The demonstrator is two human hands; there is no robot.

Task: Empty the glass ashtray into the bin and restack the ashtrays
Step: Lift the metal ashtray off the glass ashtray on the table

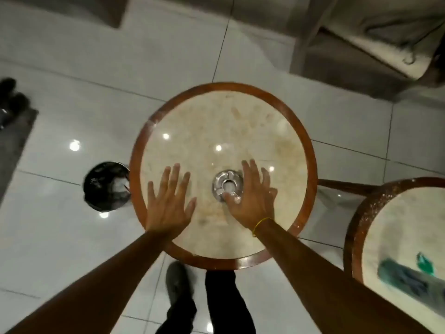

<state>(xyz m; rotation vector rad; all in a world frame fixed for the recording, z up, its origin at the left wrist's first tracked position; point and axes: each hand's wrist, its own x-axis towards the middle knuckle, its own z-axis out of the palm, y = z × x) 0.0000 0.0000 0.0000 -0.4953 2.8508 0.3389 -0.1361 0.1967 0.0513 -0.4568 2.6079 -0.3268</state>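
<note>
A round glass ashtray with a pale centre sits on a round marble-topped table with a brown wooden rim. My right hand lies beside it on the right, fingers spread, thumb touching its near edge; it does not grip it. My left hand hovers flat and open over the table to the left of the ashtray, apart from it. Whether one ashtray or a stack stands there, I cannot tell. A small bin lined with a black bag stands on the floor left of the table.
A second round table stands at the right with green and blue items on it. Upholstered seating is at the far right, and a dark mat with shoes lies at the left. My legs are below, on glossy white tiles.
</note>
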